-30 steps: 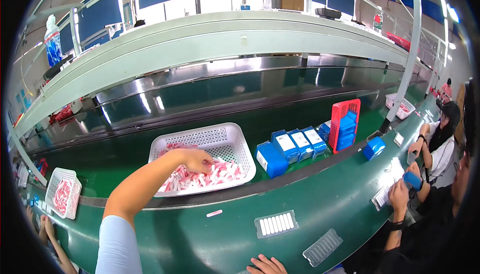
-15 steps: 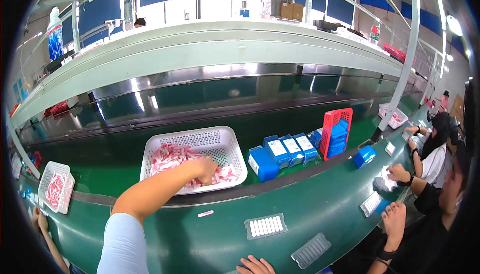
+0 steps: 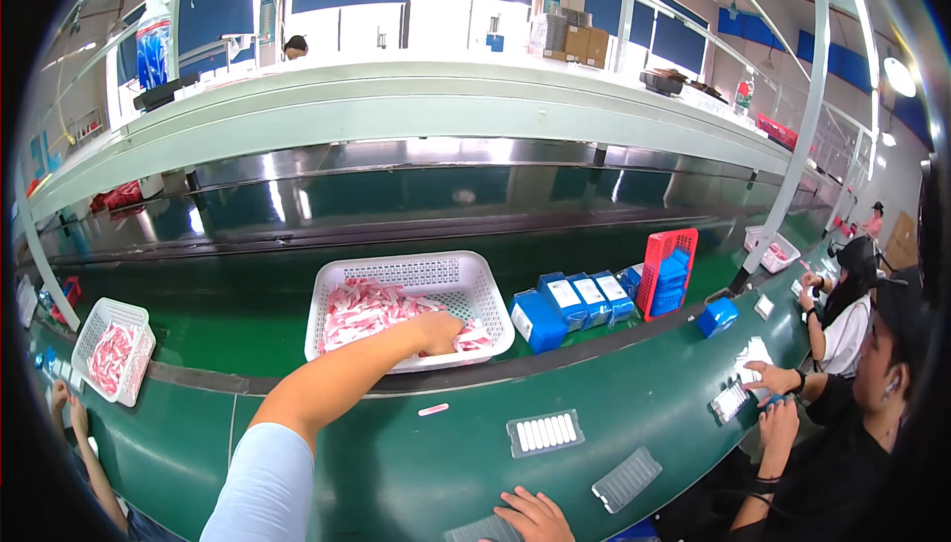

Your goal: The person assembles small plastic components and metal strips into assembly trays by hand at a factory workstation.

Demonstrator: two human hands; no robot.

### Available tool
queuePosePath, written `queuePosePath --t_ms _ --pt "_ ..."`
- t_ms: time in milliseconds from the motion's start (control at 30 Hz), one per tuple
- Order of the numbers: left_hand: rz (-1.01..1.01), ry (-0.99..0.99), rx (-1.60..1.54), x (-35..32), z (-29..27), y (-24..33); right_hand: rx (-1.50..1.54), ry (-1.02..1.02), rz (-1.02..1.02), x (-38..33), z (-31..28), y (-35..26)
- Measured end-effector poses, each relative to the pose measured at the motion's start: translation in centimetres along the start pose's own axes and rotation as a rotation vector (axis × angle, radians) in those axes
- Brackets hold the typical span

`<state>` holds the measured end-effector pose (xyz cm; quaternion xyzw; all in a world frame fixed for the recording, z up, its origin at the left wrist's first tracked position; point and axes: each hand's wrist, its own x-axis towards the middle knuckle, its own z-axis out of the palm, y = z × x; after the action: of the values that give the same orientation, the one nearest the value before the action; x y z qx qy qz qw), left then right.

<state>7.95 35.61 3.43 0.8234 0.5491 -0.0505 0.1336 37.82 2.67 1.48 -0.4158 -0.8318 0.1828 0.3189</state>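
A white perforated plastic basket [image 3: 485, 279] holds a heap of small pink-and-white strips [image 3: 362, 309]. My left hand [image 3: 436, 332] reaches down into its right half, at the edge of the heap; the fingers are hidden, so whether they grip a strip cannot be seen. My right hand [image 3: 535, 517] is at the bottom edge, fingers spread, beside and partly over a clear plastic tray [image 3: 483, 530]. Farther up the green surface lies a clear tray with white sticks in a row [image 3: 546, 433]. Another clear tray [image 3: 627, 480] is to its right. One loose pink strip [image 3: 433, 409] lies nearer the basket.
Blue packs [image 3: 580, 301] stand right of the basket, beside a red crate [image 3: 649, 274] of blue pieces. A smaller strip basket [image 3: 84, 329] sits at left. Co-workers' hands [image 3: 778, 423] work at right, others at far left. A white shelf [image 3: 436, 106] spans above.
The view has shifted, so the baskets and trays sit differently in the picture. My left hand stays in the basket, now bent lower. A clear tray beside my right hand has come into view.
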Motion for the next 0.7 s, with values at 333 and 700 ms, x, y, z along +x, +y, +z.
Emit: queuePosePath --t_ms 333,700 --pt "0.021 0.054 -0.172 -3.5 -3.1 1.2 -0.033 0.007 0.011 -0.1 0.3 -0.6" --pt "0.001 0.492 -0.956 -4.6 -3.7 1.2 -0.021 0.003 -0.005 0.1 0.4 -0.9"
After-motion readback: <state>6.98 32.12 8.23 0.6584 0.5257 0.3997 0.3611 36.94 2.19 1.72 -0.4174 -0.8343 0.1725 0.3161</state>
